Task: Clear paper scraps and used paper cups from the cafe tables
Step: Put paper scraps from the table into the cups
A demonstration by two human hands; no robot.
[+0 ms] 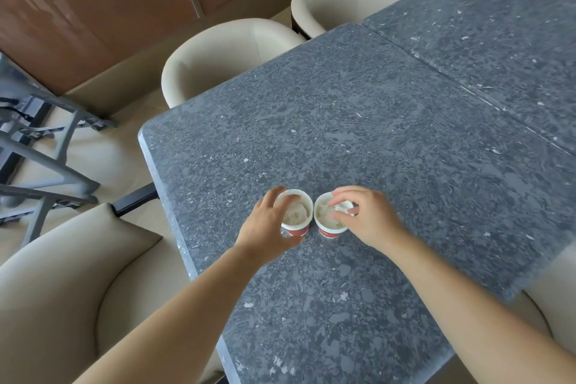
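Observation:
Two red paper cups with white rims stand side by side on the dark speckled table (358,140). The left cup (297,215) has crumpled white paper inside; my left hand (268,224) wraps around its left side and grips it. The right cup (327,221) also holds crumpled paper. My right hand (364,215) hovers over its rim, fingertips pinching a white paper scrap (343,207) at the cup's mouth.
Cream tub chairs line the table's far side (224,56) and stand at the near left (68,284). A second matching table (498,25) abuts at the right. Grey metal frames (37,146) stand on the floor at left.

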